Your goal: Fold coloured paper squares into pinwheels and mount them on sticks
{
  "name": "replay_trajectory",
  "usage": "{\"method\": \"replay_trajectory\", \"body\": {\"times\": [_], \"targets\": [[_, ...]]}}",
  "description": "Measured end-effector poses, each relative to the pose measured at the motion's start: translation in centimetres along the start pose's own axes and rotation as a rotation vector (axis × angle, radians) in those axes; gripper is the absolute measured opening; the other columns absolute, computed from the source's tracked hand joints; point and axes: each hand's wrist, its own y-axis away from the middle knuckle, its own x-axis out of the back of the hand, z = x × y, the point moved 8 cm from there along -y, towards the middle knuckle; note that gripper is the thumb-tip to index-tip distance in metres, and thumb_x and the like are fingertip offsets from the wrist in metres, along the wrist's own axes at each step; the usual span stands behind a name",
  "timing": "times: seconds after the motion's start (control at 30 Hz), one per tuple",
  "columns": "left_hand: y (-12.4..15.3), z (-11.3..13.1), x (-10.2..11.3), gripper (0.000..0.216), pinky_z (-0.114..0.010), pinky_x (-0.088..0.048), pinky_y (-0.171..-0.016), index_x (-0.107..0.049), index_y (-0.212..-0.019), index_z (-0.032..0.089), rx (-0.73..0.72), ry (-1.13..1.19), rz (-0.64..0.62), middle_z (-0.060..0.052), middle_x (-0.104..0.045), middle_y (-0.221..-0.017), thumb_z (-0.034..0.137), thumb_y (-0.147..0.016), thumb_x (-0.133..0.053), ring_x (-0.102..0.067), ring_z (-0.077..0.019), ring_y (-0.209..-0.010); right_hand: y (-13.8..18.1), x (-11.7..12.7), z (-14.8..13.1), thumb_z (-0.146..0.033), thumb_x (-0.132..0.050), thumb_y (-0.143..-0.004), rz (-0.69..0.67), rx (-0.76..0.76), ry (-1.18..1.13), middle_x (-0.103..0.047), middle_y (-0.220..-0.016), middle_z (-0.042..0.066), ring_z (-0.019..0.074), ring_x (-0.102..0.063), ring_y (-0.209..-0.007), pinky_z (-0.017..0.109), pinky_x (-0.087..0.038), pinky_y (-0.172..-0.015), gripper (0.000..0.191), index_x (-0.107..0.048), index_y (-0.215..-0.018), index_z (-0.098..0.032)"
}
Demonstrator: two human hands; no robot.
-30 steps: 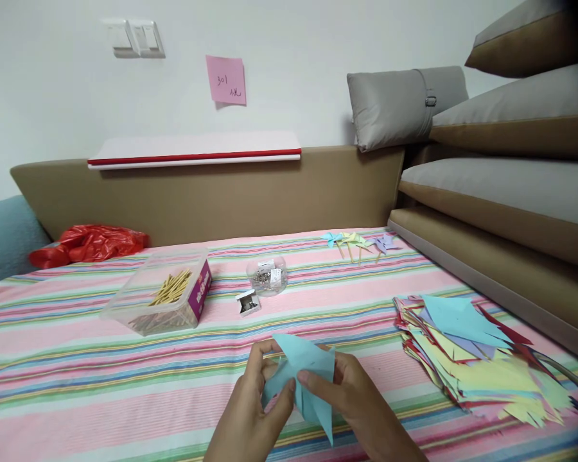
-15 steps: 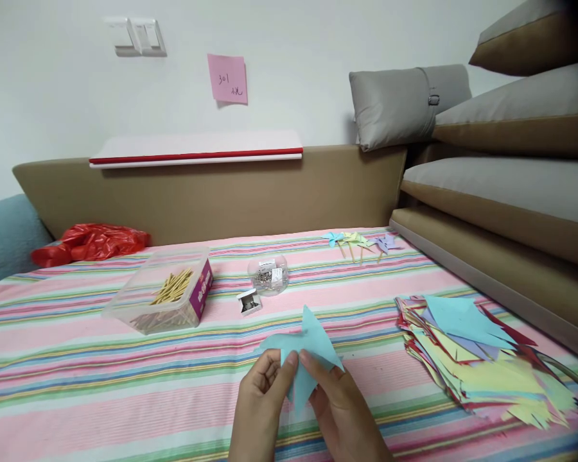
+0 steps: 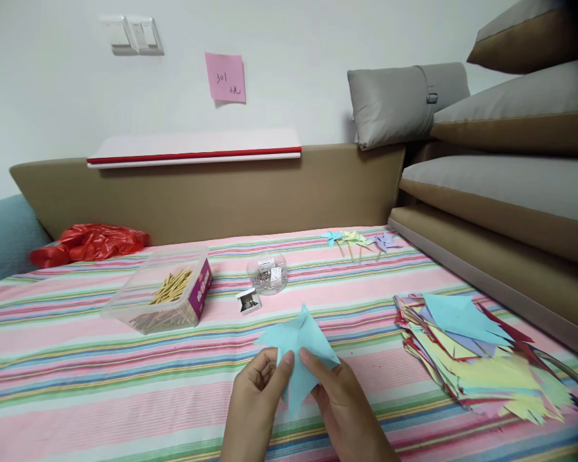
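Observation:
A light blue paper pinwheel [image 3: 301, 343], partly folded into pointed blades, is held above the striped cloth. My left hand [image 3: 262, 378] pinches its left side, the thumb pressing on the paper. On the other side my right hand [image 3: 334, 388] grips it, thumb near the middle and the other fingers behind. Both thumb tips lie close together; the fingers behind the paper are mostly hidden. Beyond the hands sit a small white box [image 3: 248, 301] of metal pins and a clear round container [image 3: 268, 274] with metal bits and little boxes inside.
At the left stands a clear plastic tub [image 3: 144, 301] of wooden sticks. Cut coloured paper [image 3: 481, 359] is piled at the right, with scissors [image 3: 566, 372] beside it. Several pinwheels on sticks [image 3: 361, 240] lie at the back. A red plastic bag [image 3: 94, 244] and stacked cushions [image 3: 505, 199] border the cloth.
My left thumb has shifted slightly left on the paper, and the thumb tips are a little farther apart. The pinwheel's upper blades look slightly more raised. The view has moved slightly.

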Motion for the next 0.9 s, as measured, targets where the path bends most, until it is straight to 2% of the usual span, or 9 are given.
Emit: {"method": "replay_trajectory", "body": {"times": [0.13, 0.33, 0.6, 0.67, 0.77, 0.83, 0.9], "targets": [[0.1, 0.0, 0.1, 0.036, -0.022, -0.035, -0.057, -0.059, -0.066, 0.018, -0.003, -0.017, 0.006, 0.005, -0.046, -0.061, 0.048, -0.080, -0.074, -0.041, -0.0119, -0.060, -0.2, 0.9, 0.1, -0.045, -0.083, -0.070, 0.039, 0.015, 0.082, -0.068, -0.070, 0.001, 0.0173, -0.056, -0.064, 0.029, -0.048, -0.063, 0.026, -0.075, -0.076, -0.021], [0.1, -0.5, 0.2, 0.037, -0.022, -0.034, -0.058, -0.060, -0.071, 0.018, 0.001, -0.048, 0.001, 0.004, -0.048, -0.065, 0.051, -0.082, -0.071, -0.040, -0.0122, -0.063, -0.7, 2.4, 0.6, -0.050, -0.085, -0.066, 0.096, 0.052, 0.181, -0.072, -0.075, 0.006, 0.0214, -0.061, -0.071, 0.033, -0.050, -0.068, 0.041, -0.075, -0.083, -0.014], [-0.1, -0.4, 0.4, 0.038, -0.022, -0.034, -0.058, -0.058, -0.067, 0.019, -0.022, -0.085, 0.011, 0.005, -0.046, -0.062, 0.052, -0.081, -0.072, -0.041, -0.0125, -0.061, -1.0, 3.1, 0.4, -0.048, -0.082, -0.071, 0.114, 0.127, 0.289, -0.064, -0.070, 0.002, 0.0175, -0.056, -0.068, 0.029, -0.047, -0.065, 0.037, -0.070, -0.082, -0.015], [-0.1, -0.3, 0.8, 0.037, -0.022, -0.035, -0.059, -0.059, -0.069, 0.019, -0.023, -0.070, 0.041, 0.004, -0.049, -0.064, 0.051, -0.081, -0.072, -0.043, -0.0129, -0.063, -0.7, 3.2, -0.8, -0.051, -0.076, -0.078, 0.135, 0.228, 0.328, -0.067, -0.086, 0.004, 0.0210, -0.060, -0.080, 0.031, -0.050, -0.071, 0.039, -0.066, -0.097, -0.019], [-0.3, -0.1, 1.6, 0.032, -0.022, -0.038, -0.063, -0.063, -0.077, 0.019, -0.012, -0.023, 0.085, 0.002, -0.058, -0.071, 0.049, -0.082, -0.072, -0.050, -0.0142, -0.068, 1.3, 2.8, -4.8, -0.044, -0.058, -0.092, 0.180, 0.583, 0.546, -0.058, -0.123, 0.009, 0.0268, -0.057, -0.112, 0.042, -0.051, -0.091, 0.037, -0.051, -0.125, -0.027], [-0.4, 0.0, 2.0, 0.030, -0.022, -0.040, -0.065, -0.065, -0.081, 0.019, 0.011, 0.017, 0.099, 0.002, -0.060, -0.072, 0.048, -0.081, -0.073, -0.053, -0.0149, -0.070, 3.3, 1.1, -6.9, -0.033, -0.060, -0.090, 0.103, 0.835, 0.857, -0.044, -0.140, 0.011, 0.0308, -0.045, -0.130, 0.049, -0.045, -0.101, 0.036, -0.052, -0.126, -0.029], [-0.4, 0.2, 2.1, 0.029, -0.023, -0.043, -0.066, -0.065, -0.081, 0.020, 0.019, 0.054, 0.103, 0.003, -0.061, -0.071, 0.047, -0.080, -0.075, -0.054, -0.0149, -0.069, 4.5, -0.8, -7.0, -0.023, -0.066, -0.085, -0.043, 0.978, 1.198, -0.031, -0.148, 0.010, 0.0337, -0.034, -0.138, 0.052, -0.040, -0.107, 0.038, -0.058, -0.121, -0.029]]}}
